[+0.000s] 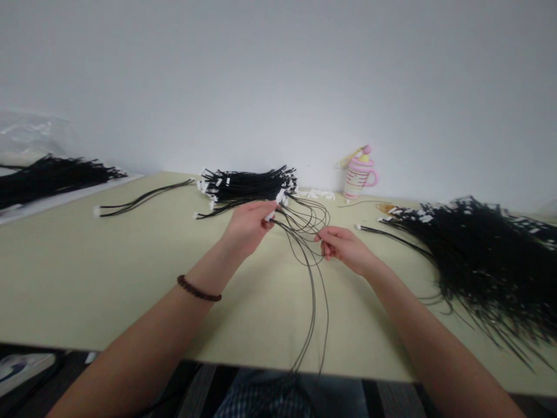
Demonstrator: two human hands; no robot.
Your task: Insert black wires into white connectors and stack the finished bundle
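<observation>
My left hand [249, 225] is closed on the white connector ends of a few thin black wires [310, 273], just in front of a stacked bundle of black wires with white connectors [246, 184]. My right hand [343, 245] pinches the same wires a little to the right, where they loop. From my hands the wires trail down over the front edge of the pale green table [87, 273] toward my lap. A dark bead bracelet [198, 289] sits on my left wrist.
A large loose heap of black wires [487, 255] covers the table's right side. Another pile [47, 174] lies on a white sheet at the far left. A short wire bunch [143, 200] lies back left. A pink cup [359, 172] stands by the wall.
</observation>
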